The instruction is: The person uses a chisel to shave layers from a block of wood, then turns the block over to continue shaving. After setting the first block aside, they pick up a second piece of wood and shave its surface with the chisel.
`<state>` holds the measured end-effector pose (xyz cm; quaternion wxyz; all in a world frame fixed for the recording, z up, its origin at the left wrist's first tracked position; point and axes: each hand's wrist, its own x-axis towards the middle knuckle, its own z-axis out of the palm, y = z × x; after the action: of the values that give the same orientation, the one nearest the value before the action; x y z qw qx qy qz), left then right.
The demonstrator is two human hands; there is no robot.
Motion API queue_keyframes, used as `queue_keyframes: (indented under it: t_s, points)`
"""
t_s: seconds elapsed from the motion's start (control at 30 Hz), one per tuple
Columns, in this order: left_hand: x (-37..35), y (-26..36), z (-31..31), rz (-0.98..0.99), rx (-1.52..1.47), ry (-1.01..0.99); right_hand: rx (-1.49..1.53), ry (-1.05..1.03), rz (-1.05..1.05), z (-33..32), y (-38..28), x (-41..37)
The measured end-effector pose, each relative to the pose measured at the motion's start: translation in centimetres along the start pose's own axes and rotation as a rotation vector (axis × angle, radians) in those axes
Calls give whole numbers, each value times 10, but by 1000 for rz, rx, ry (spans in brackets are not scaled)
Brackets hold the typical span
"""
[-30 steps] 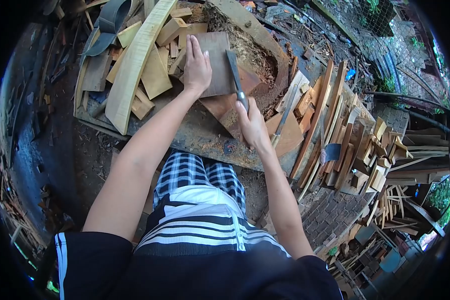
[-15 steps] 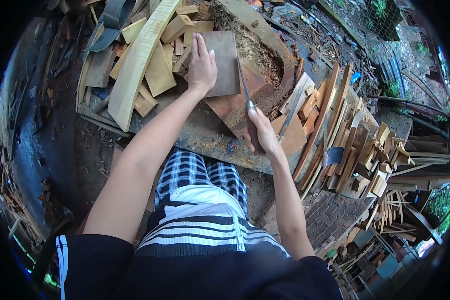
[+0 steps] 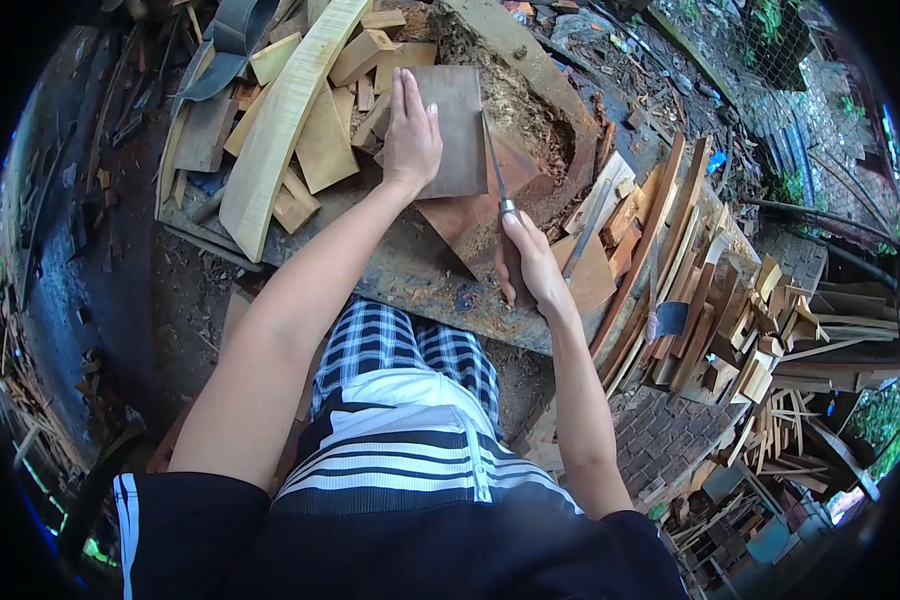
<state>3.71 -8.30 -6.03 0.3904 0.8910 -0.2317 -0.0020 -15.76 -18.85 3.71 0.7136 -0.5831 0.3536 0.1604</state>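
Note:
My left hand lies with straight fingers against the left part of a flat brown wooden board, thumb stretched over its face. In my right hand is a long-bladed knife, gripped by its brown wooden handle. Its narrow dark blade points away from me, seen nearly edge-on, along the board's right edge. Under and beside the board is a reddish-brown wooden piece on a worn block with a rough hollow.
A long curved pale plank and several offcuts lie left of the board. Another blade-like tool rests to the right of my right hand. Long wooden strips and stacked pieces stand farther right. The worktable's edge runs before my legs.
The whole view has shifted slightly, moving things a little rightward. My left hand stays on the board, and the knife remains along the board's right edge with hardly any movement.

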Motion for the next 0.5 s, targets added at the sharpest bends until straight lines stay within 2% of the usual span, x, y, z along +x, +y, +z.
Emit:
queue_keyframes:
  t_s: [0.07,0.27,0.33,0.37,0.4,0.5]
  points:
    - [-4,1,2,-13,-12,-14,81,-16,35,0,-2,-8]
    - [-2,2,1,-1,-33,0,-9,-27,-124,-3,-43,44]
    - [-2,1,3,6,-34,2,-76,55,-127,1,-43,38]
    - [-2,0,3,4,-30,7,-200,155,-118,6,-34,30]
    - [-1,-2,3,-7,-27,13,-453,244,-72,8,-27,16]
    - [-3,-6,8,36,4,51,-604,350,-115,19,-5,4]
